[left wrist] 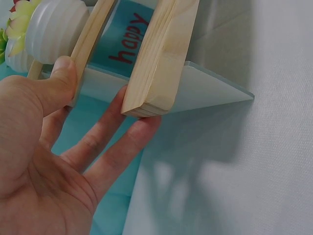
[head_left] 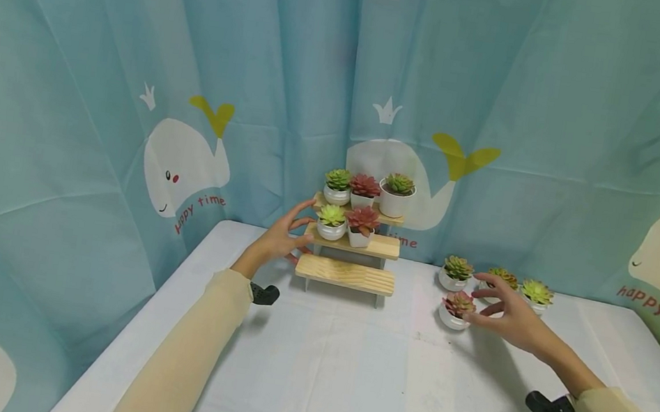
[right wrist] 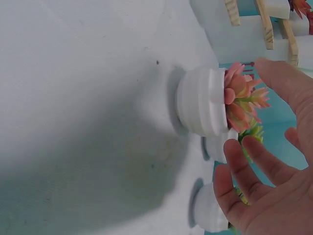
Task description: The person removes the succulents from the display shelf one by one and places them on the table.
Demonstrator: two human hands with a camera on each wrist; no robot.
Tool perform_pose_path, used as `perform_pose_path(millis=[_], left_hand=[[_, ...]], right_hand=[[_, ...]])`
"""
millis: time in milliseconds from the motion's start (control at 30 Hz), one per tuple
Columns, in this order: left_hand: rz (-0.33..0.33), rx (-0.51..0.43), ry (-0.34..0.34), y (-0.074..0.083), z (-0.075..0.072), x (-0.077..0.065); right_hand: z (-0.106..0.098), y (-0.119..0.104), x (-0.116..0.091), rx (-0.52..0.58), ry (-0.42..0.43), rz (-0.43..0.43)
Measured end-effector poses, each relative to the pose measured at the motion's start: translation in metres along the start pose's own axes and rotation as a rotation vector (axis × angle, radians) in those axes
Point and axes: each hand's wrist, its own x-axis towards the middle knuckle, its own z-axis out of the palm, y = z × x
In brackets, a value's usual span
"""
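Observation:
My left hand (head_left: 280,235) is at the left end of a three-step wooden plant stand (head_left: 346,274). In the left wrist view its thumb rests on the middle board and its spread, straight fingers touch the board ends. On the stand's upper two steps sit several small potted succulents, among them a light green one (head_left: 331,222) and a red one (head_left: 362,225). Over at the right, my right hand (head_left: 510,319) spreads its fingers and thumb around a pink succulent (right wrist: 244,95) in a round white pot (right wrist: 203,102). That pot stands upright on the table.
Behind the pink succulent stand three more white pots: a green succulent (head_left: 457,269), a darker green one (head_left: 503,278) partly behind the right hand, and a light green one (head_left: 536,293). A blue whale-print curtain (head_left: 300,54) hangs behind the white-covered table (head_left: 344,377).

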Motion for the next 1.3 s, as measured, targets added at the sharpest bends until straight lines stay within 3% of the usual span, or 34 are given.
perform_pose_path(millis=[533, 1300], left_hand=[[-0.016, -0.022, 0.000, 0.000, 0.000, 0.000], [-0.015, -0.013, 0.002, 0.001, 0.000, -0.001]], right_hand=[[-0.011, -0.027, 0.024, -0.038, 0.028, -0.062], [0.009, -0.058, 0.066, 0.017, 0.022, -0.051]])
